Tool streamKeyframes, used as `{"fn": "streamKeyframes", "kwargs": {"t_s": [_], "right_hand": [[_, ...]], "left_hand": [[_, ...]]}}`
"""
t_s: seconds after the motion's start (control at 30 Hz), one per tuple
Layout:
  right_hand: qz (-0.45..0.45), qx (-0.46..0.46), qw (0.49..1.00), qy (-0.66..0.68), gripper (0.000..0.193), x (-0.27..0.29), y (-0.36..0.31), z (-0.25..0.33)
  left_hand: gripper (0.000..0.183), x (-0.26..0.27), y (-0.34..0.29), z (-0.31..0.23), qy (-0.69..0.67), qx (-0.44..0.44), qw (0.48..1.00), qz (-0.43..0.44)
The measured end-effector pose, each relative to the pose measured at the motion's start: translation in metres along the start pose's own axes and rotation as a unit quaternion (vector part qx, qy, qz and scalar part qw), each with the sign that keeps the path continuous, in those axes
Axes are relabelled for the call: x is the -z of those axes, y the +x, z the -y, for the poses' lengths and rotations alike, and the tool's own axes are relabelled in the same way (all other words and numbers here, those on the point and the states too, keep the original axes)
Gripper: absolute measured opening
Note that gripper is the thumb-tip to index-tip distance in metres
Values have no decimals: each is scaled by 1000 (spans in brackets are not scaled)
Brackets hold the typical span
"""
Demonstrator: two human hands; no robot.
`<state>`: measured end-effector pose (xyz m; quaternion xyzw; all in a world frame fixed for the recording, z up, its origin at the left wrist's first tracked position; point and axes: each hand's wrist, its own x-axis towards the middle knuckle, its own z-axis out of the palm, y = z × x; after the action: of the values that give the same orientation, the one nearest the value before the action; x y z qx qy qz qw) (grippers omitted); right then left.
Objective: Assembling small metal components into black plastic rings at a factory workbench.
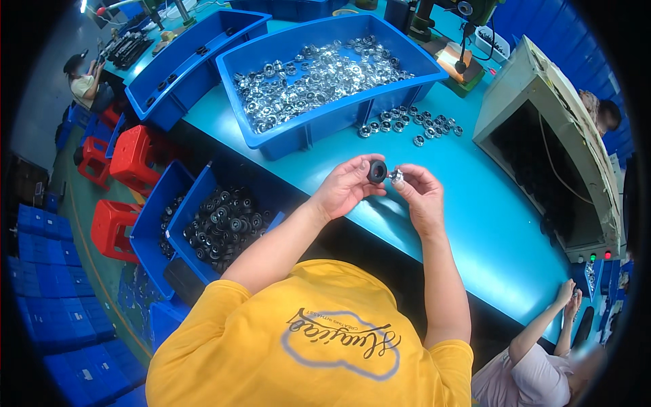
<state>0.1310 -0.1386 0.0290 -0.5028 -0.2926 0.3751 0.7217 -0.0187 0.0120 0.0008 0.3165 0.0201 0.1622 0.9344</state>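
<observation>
Above the near edge of the blue-green table [468, 224], my two hands meet. Thumb and fingers of my left hand [344, 186] pinch a small black rubber wheel [377, 171] with a dark hole in its middle. In the fingertips of my right hand [422, 199] is a small shiny metal hub [396, 176], held right beside the wheel. Whether the two parts touch, I cannot tell. More loose metal hubs [419, 140] lie on the table just beyond my hands.
A large blue bin [298, 132] full of shiny hubs stands behind. Lower left, a blue bin [178, 224] holds black wheels [227, 220]. Red stools [114, 227] stand left. A large pale machine [522, 102] is at right. Co-workers [536, 373] sit lower right and far left.
</observation>
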Motion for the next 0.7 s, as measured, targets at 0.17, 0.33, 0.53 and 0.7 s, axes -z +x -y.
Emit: {"fn": "streamKeyframes", "kwargs": {"t_s": [0.17,0.33,0.53,0.7], "right_hand": [[2,57,996,-74,28,-7,-2,-2],[0,94,984,-152,27,-11,-4,-1],[-6,137,967,-215,27,-11,-5,-1],[-12,153,962,-226,26,-18,-6,3]], "left_hand": [[43,-4,2,4,62,-33,997,-12],[42,-6,3,9,108,-37,993,-19],[40,-6,3,9,121,-23,992,-18],[39,-9,2,9,114,-36,993,-14]]}}
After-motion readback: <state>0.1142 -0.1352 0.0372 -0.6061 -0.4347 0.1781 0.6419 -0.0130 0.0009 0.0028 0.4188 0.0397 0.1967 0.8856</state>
